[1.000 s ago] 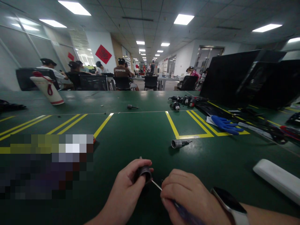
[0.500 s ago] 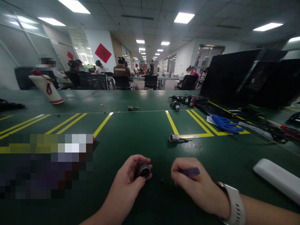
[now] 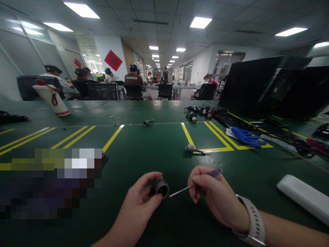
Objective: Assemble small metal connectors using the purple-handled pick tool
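My left hand (image 3: 140, 206) pinches a small dark round metal part (image 3: 161, 187) just above the green table (image 3: 159, 151). My right hand (image 3: 212, 197), with a white watch on the wrist, grips a thin screwdriver (image 3: 191, 185) with a purple handle. Its metal shaft points left, and the tip sits right at the part's open face.
A small metal plug part (image 3: 191, 149) lies beyond my hands near a yellow line; another (image 3: 147, 122) lies farther back. A blue glove (image 3: 246, 136), cables and black parts (image 3: 203, 110) sit to the right. A white bar (image 3: 303, 196) is near right. A white cup (image 3: 52, 99) stands far left. People sit at the back.
My right hand turned the screwdriver out from under the palm and brought its tip to the part. The left hand tilted the part slightly. The plug part on the table rolled a little.
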Demonstrator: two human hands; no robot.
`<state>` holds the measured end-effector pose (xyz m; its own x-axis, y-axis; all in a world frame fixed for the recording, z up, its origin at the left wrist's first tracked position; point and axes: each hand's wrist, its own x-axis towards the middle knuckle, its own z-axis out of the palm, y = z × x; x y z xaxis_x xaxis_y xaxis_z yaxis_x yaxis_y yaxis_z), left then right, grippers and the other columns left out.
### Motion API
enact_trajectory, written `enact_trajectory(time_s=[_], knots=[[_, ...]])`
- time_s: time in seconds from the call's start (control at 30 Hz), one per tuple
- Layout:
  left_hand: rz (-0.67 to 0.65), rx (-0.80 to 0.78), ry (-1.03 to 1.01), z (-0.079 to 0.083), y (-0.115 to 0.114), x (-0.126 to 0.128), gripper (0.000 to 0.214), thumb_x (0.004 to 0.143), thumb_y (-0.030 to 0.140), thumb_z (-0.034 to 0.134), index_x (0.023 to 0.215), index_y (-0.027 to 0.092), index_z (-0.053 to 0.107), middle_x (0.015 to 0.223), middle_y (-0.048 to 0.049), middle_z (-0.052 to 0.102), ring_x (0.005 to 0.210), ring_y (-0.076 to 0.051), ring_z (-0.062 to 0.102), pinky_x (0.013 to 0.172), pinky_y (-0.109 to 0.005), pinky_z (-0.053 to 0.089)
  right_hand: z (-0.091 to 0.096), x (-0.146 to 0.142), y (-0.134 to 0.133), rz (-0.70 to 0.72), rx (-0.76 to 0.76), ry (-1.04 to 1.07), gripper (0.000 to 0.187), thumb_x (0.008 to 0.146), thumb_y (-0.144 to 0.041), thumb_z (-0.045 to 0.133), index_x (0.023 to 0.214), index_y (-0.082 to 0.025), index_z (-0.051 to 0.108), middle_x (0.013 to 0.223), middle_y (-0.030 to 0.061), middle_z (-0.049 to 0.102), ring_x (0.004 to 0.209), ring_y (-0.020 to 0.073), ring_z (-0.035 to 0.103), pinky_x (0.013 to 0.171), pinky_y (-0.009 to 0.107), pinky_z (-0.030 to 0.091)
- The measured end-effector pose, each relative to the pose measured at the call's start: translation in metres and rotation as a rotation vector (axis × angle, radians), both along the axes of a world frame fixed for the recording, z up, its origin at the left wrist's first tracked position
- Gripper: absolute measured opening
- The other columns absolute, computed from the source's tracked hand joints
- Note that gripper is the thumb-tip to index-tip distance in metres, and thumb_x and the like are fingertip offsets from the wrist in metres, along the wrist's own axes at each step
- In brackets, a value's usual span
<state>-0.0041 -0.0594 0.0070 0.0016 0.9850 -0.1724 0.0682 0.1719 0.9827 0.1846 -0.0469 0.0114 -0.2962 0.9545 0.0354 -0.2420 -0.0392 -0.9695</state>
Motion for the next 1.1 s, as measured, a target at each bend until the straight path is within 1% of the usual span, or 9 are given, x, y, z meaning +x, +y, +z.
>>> enact_trajectory(time_s=[0.07,0.13,0.2,0.3,0.4,0.6,0.73,0.93,1.1], knots=[[0.007,0.021,-0.005,0.003,0.000,0.001,0.030,0.061,0.018,0.064,0.092,0.019,0.062,0.096,-0.0061,0.071,0.089,-0.023,0.066,0.079,-0.033,0.053,0.003,0.001,-0.005,0.014,0.149,-0.095,0.016,0.079,-0.026,0.051,0.069,-0.014,0.056,0.060,0.0016,0.058,0.054,0.0111,0.053,0.052,0.024,0.043],[0.014,0.044,-0.005,0.006,0.000,0.003,0.025,0.061,0.017,0.064,0.086,0.018,0.064,0.098,-0.0065,0.070,0.090,-0.023,0.066,0.082,-0.033,0.052,0.008,0.000,-0.011,0.031,0.339,-0.306,0.017,0.082,-0.024,0.050,0.071,-0.014,0.059,0.065,0.0031,0.060,0.060,0.0124,0.054,0.056,0.025,0.043],[0.027,0.041,-0.009,0.009,-0.001,0.004,0.023,0.061,0.016,0.064,0.085,0.017,0.065,0.100,-0.0071,0.070,0.091,-0.023,0.065,0.083,-0.033,0.051,0.011,-0.002,-0.017,0.009,0.530,-0.480,0.016,0.082,-0.018,0.048,0.072,-0.014,0.059,0.068,0.0039,0.059,0.062,0.0128,0.054,0.058,0.026,0.043],[0.049,0.037,-0.017,0.010,-0.003,0.005,0.022,0.062,0.015,0.064,0.084,0.017,0.066,0.100,-0.0070,0.070,0.091,-0.022,0.065,0.082,-0.032,0.052,0.013,-0.007,-0.022,-0.009,0.755,-0.549,0.014,0.081,-0.009,0.045,0.078,-0.014,0.058,0.072,0.0048,0.060,0.067,0.0131,0.054,0.063,0.027,0.044],[0.048,0.063,-0.014,0.009,-0.004,0.004,0.021,0.063,0.016,0.063,0.083,0.017,0.067,0.099,-0.0060,0.070,0.090,-0.021,0.066,0.081,-0.031,0.052,0.011,-0.009,-0.023,0.044,0.896,-0.573,0.017,0.079,-0.004,0.044,0.087,-0.014,0.056,0.077,0.0060,0.062,0.072,0.0139,0.054,0.066,0.027,0.045],[0.017,0.146,0.019,0.006,-0.004,0.002,0.020,0.066,0.018,0.061,0.083,0.020,0.070,0.101,-0.0048,0.070,0.091,-0.022,0.066,0.085,-0.034,0.051,0.008,-0.008,-0.022,0.088,1.016,-0.646,0.020,0.079,-0.005,0.046,0.094,-0.015,0.053,0.082,0.0074,0.062,0.075,0.0150,0.054,0.066,0.027,0.046],[0.012,0.187,0.048,0.005,-0.004,0.002,0.020,0.066,0.019,0.059,0.081,0.020,0.071,0.099,-0.0045,0.071,0.092,-0.021,0.065,0.085,-0.033,0.052,0.008,-0.011,-0.022,0.083,1.086,-0.695,0.017,0.078,-0.004,0.045,0.090,-0.013,0.054,0.079,0.0082,0.062,0.071,0.0150,0.054,0.063,0.026,0.046],[0.020,0.231,0.113,0.004,-0.005,0.002,0.021,0.067,0.020,0.056,0.080,0.020,0.072,0.099,-0.0046,0.071,0.093,-0.021,0.065,0.086,-0.034,0.052,0.006,-0.014,-0.024,0.020,1.167,-0.699,0.016,0.077,-0.004,0.044,0.083,-0.014,0.055,0.072,0.0072,0.062,0.064,0.0145,0.054,0.056,0.024,0.046],[0.007,0.254,0.174,0.006,-0.005,0.003,0.023,0.068,0.019,0.054,0.082,0.021,0.073,0.100,-0.0048,0.071,0.094,-0.022,0.065,0.090,-0.036,0.050,0.004,-0.013,-0.024,0.029,1.162,-0.714,0.015,0.075,-0.004,0.045,0.082,-0.012,0.056,0.071,0.0077,0.062,0.064,0.0145,0.053,0.056,0.024,0.045]])
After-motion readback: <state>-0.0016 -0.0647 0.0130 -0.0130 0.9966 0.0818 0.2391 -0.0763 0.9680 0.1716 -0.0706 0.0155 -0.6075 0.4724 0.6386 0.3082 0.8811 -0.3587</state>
